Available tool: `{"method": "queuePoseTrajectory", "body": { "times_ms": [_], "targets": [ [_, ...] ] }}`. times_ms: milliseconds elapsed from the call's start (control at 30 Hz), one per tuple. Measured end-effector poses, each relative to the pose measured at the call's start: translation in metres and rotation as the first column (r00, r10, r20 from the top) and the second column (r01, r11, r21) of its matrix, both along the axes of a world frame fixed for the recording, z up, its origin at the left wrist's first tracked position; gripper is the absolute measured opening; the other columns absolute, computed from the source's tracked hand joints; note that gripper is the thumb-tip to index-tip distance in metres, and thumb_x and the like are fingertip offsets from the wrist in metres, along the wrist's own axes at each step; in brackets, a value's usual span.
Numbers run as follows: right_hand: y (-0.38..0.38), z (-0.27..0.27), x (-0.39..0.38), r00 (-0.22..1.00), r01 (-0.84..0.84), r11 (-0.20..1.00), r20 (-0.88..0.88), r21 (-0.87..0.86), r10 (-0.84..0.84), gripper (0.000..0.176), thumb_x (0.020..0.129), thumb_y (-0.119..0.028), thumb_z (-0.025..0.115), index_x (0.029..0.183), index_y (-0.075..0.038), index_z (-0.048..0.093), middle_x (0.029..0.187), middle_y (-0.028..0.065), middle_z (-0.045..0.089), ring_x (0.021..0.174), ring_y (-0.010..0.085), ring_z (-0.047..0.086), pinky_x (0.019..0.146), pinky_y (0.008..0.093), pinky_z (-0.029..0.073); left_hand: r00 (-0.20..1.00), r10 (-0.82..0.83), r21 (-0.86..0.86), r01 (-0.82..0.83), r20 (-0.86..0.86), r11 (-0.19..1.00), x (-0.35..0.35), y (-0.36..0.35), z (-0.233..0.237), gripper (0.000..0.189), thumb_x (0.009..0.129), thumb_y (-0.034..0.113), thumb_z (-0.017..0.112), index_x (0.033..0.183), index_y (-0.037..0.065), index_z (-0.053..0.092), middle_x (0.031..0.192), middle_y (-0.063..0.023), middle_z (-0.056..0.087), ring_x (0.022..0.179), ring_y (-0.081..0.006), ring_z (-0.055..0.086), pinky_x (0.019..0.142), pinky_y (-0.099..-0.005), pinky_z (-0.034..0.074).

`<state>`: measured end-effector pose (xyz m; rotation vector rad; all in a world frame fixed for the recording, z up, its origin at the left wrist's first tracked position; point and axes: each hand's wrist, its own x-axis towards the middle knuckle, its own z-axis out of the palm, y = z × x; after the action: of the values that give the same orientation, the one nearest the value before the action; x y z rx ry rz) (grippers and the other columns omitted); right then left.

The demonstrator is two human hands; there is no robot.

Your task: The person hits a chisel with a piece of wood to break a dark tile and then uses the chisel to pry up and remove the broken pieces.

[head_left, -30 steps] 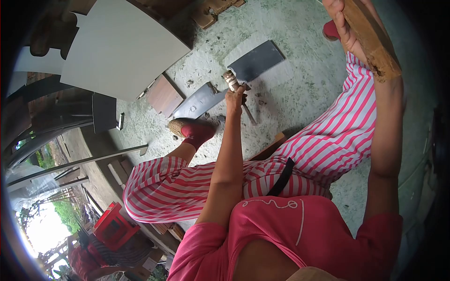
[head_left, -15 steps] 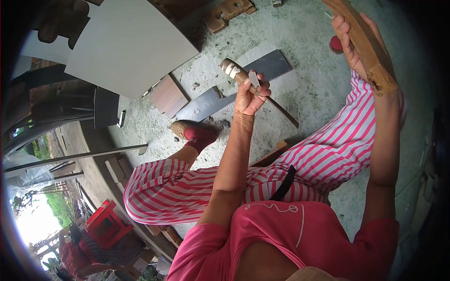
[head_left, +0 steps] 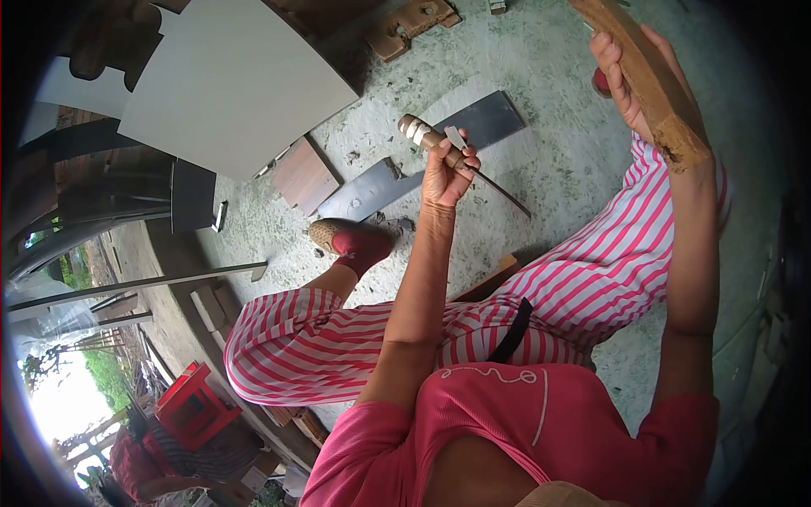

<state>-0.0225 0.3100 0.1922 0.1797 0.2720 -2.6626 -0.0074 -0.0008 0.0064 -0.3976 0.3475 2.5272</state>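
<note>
My left hand (head_left: 449, 173) is closed around a wooden-handled tool (head_left: 418, 132) with white patches on its handle and a thin dark metal shaft that slants down to the right. A small pale flat piece (head_left: 456, 138) also sticks up between the fingers of that hand. At the upper right, my right hand (head_left: 621, 80) grips a long, thick brown piece of wood (head_left: 650, 68). Its near end looks rough and chipped, and it hides part of the palm. The two hands are well apart, both raised over the floor.
Grey planks (head_left: 481, 120) and a wood-grain board (head_left: 306, 175) lie on the stained floor, near my shoe (head_left: 325, 232). A large pale panel (head_left: 228, 84) occupies the upper left. A notched brown wood piece (head_left: 411, 27) lies beyond. Another person (head_left: 144, 460) is by a red plastic chair (head_left: 196, 407).
My left hand has turned slightly, bringing the tool's shaft tip up and a little left. My right hand and the wood have shifted slightly left.
</note>
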Motion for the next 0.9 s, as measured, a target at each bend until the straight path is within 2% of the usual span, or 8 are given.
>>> {"method": "queuePoseTrajectory", "body": {
  "times_ms": [367, 433, 633, 700, 733, 767, 833, 900],
  "targets": [
    [0.000, -0.003, -0.001, 1.000, 0.005, 1.000, 0.010, 0.016, -0.005, 0.046, 0.097, -0.025, 0.045, 0.127, 0.008, 0.036, 0.108, 0.0155, 0.049, 0.094, 0.0236, 0.060, 0.089, 0.0323, 0.054, 0.998, 0.053, -0.419, -0.038, 0.025, 0.907, -0.003, -0.001, -0.009, 0.031, 0.077, 0.011, 0.068, 0.102, 0.007, 0.050, 0.101, -0.0081, 0.059, 0.077, -0.0214, 0.058, 0.070, -0.0335, 0.051],
    [-0.001, -0.003, 0.000, 0.999, 0.004, 0.999, 0.031, 0.041, -0.006, 0.045, 0.097, -0.025, 0.044, 0.127, 0.007, 0.036, 0.109, 0.0150, 0.049, 0.094, 0.0233, 0.060, 0.088, 0.0322, 0.054, 0.991, 0.062, -0.655, 0.031, 0.119, 0.755, 0.003, -0.013, -0.043, 0.025, 0.078, 0.012, 0.066, 0.098, 0.009, 0.052, 0.086, -0.0077, 0.061, 0.067, -0.0194, 0.062, 0.059, -0.0326, 0.054],
    [-0.004, -0.008, -0.002, 0.998, -0.057, 0.998, 0.035, -0.018, 0.058, 0.045, 0.096, -0.024, 0.045, 0.128, 0.007, 0.036, 0.111, 0.0145, 0.048, 0.097, 0.0226, 0.058, 0.091, 0.0326, 0.053, 0.951, 0.142, -0.762, 0.125, 0.274, 0.635, 0.044, -0.055, -0.094, 0.024, 0.077, 0.013, 0.068, 0.094, 0.007, 0.051, 0.078, -0.0057, 0.058, 0.056, -0.0190, 0.059, 0.048, -0.0296, 0.053],
    [-0.005, -0.008, -0.001, 0.997, -0.060, 0.998, 0.041, -0.029, 0.061, 0.045, 0.096, -0.024, 0.045, 0.128, 0.007, 0.036, 0.111, 0.0144, 0.048, 0.098, 0.0225, 0.058, 0.091, 0.0328, 0.053, 0.949, 0.172, -0.850, 0.144, 0.264, 0.507, 0.047, -0.059, -0.099, 0.027, 0.077, 0.013, 0.069, 0.095, 0.008, 0.051, 0.077, -0.0042, 0.056, 0.055, -0.0186, 0.058, 0.046, -0.0300, 0.052],
    [-0.005, -0.008, 0.000, 0.997, -0.057, 0.998, 0.051, -0.035, 0.058, 0.045, 0.096, -0.024, 0.044, 0.128, 0.006, 0.035, 0.111, 0.0143, 0.048, 0.098, 0.0225, 0.057, 0.092, 0.0329, 0.052, 0.964, 0.139, -0.884, 0.142, 0.225, 0.445, 0.046, -0.062, -0.098, 0.027, 0.078, 0.017, 0.070, 0.091, 0.006, 0.049, 0.078, -0.0060, 0.051, 0.065, -0.0231, 0.060, 0.058, -0.0348, 0.055],
    [-0.003, -0.008, -0.001, 0.997, -0.057, 0.998, 0.052, -0.032, 0.059, 0.045, 0.096, -0.024, 0.044, 0.128, 0.006, 0.035, 0.111, 0.0143, 0.048, 0.098, 0.0225, 0.057, 0.092, 0.0329, 0.052, 0.964, 0.139, -0.883, 0.143, 0.226, 0.447, 0.043, -0.062, -0.098, 0.027, 0.078, 0.017, 0.070, 0.091, 0.006, 0.049, 0.078, -0.0060, 0.051, 0.065, -0.0231, 0.060, 0.058, -0.0348, 0.055],
    [-0.003, -0.011, -0.004, 0.996, -0.063, 0.998, 0.066, -0.029, 0.065, 0.046, 0.096, -0.024, 0.044, 0.129, 0.006, 0.034, 0.112, 0.0141, 0.047, 0.098, 0.0223, 0.058, 0.092, 0.0329, 0.052, 0.974, 0.215, -0.920, -0.016, 0.075, 0.392, 0.037, -0.061, -0.094, 0.028, 0.077, 0.019, 0.070, 0.094, 0.008, 0.050, 0.076, -0.0023, 0.054, 0.055, -0.0164, 0.058, 0.047, -0.0275, 0.049],
    [-0.005, -0.009, -0.004, 0.996, -0.071, 0.997, 0.050, -0.024, 0.072, 0.046, 0.097, -0.024, 0.044, 0.130, 0.006, 0.033, 0.112, 0.0140, 0.047, 0.098, 0.0222, 0.058, 0.092, 0.0327, 0.052, 0.979, 0.194, -0.917, -0.140, -0.070, 0.375, 0.019, -0.059, -0.071, 0.028, 0.079, 0.023, 0.068, 0.092, 0.008, 0.049, 0.076, -0.0019, 0.053, 0.058, -0.0150, 0.058, 0.052, -0.0274, 0.049]
  ]
}}
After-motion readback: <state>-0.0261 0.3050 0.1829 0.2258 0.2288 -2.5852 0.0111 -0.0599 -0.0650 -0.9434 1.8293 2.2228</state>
